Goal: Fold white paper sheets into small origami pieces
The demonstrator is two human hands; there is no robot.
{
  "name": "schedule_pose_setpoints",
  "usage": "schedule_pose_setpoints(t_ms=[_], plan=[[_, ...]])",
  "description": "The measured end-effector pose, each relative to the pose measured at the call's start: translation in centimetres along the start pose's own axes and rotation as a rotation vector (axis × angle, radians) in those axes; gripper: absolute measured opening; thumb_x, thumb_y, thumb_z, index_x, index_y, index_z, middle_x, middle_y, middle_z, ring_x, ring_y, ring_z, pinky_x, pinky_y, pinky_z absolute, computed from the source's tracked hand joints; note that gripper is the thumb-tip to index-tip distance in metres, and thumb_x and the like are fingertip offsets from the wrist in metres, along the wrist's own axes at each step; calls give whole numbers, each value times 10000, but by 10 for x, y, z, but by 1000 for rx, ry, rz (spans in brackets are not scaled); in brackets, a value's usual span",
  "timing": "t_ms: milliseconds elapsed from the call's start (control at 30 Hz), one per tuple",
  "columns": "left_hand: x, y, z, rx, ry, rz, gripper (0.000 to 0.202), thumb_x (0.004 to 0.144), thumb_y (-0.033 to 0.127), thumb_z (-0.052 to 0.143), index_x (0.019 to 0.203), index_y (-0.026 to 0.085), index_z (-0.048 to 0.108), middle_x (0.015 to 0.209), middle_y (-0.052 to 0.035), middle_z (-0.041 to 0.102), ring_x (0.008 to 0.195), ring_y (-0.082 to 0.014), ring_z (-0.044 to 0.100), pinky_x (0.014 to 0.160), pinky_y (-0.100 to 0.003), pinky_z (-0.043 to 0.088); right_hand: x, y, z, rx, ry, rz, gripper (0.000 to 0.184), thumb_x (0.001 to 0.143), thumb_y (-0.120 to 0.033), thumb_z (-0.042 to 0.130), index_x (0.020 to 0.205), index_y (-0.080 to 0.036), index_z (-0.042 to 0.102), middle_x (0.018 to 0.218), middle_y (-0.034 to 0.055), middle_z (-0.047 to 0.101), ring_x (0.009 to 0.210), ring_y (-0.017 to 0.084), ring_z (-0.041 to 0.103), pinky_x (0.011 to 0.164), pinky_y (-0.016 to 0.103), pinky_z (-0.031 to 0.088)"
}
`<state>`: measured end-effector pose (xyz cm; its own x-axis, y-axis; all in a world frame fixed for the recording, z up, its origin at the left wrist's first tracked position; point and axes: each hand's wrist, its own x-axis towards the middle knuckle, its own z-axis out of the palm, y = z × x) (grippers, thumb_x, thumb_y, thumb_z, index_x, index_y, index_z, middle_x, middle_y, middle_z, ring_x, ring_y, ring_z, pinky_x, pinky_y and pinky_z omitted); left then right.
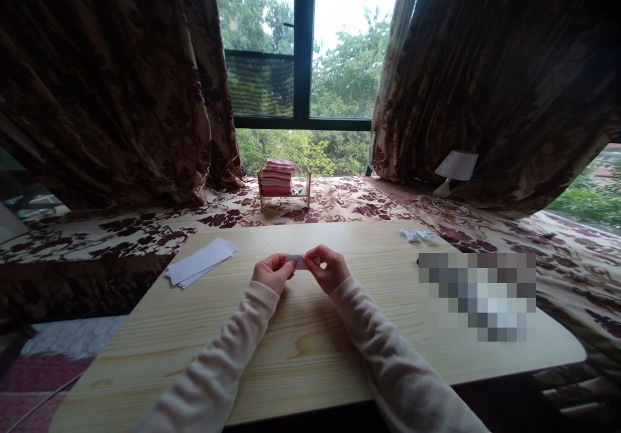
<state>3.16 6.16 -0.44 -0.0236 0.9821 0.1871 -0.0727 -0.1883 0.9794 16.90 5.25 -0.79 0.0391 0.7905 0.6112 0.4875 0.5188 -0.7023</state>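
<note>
1. Pinching the left end of a small piece of white paper (295,263), the left hand (272,271) has its thumb and fingers closed on it.
2. The right hand (332,270) grips the other end the same way; holding both ends probably keeps so small a piece steady and flat.
3. The paper is between the hands, over the far half of the table (295,342), likely where both can meet comfortably. Whether the hands rest on the wood, I cannot tell.
4. Long white sheets (201,263) lie overlapping near the left edge, apparently within reach yet apart from the hands.
5. Small folded papers (416,234) sit together by the far right corner, perhaps grouped so they don't mix with the sheets.
6. A blurred patch (478,297) hides whatever lies on the right side.
7. Beyond the table, striped cloths (277,178) are stacked on a little rack (309,187), presumably to keep them tidy.
</note>
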Motion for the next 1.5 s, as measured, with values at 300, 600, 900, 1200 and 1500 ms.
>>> schedule_pose_setpoints(t_ms=[300,600,900,1200,1500], plan=[[-2,5,-3,63,46,23,194,531,272,673,657,125,672,496,6,604,467,-91,505,477,-203,424,1,12,8,212,-26,163,192,672,-324,581,783,-167,591,613,11,592,511,105,498,483,219,425],[-5,8,-1,142,24,108,186,556,319,651,589,139,616,456,35,530,434,-75,433,431,-187,344,2,9,4,206,-80,137,172,674,-328,565,631,-163,583,500,-22,507,462,85,421,433,204,351],[2,5,-4,221,70,150,241,672,371,535,559,160,564,425,56,397,427,-77,357,405,-196,273,4,5,11,308,-128,161,208,698,-338,514,636,-148,573,506,-25,483,467,80,412,445,202,335],[8,-5,-2,180,68,33,313,685,454,501,565,166,500,430,55,406,386,-84,411,388,-200,348,4,7,15,304,-130,206,209,682,-336,524,609,-145,564,473,-39,448,451,74,377,434,200,303],[0,-1,-2,114,-167,-21,253,504,341,678,601,115,619,437,38,493,406,-57,383,402,-187,295,4,19,5,258,-57,261,209,651,-336,533,574,-143,554,467,-33,465,447,78,383,436,206,307]])
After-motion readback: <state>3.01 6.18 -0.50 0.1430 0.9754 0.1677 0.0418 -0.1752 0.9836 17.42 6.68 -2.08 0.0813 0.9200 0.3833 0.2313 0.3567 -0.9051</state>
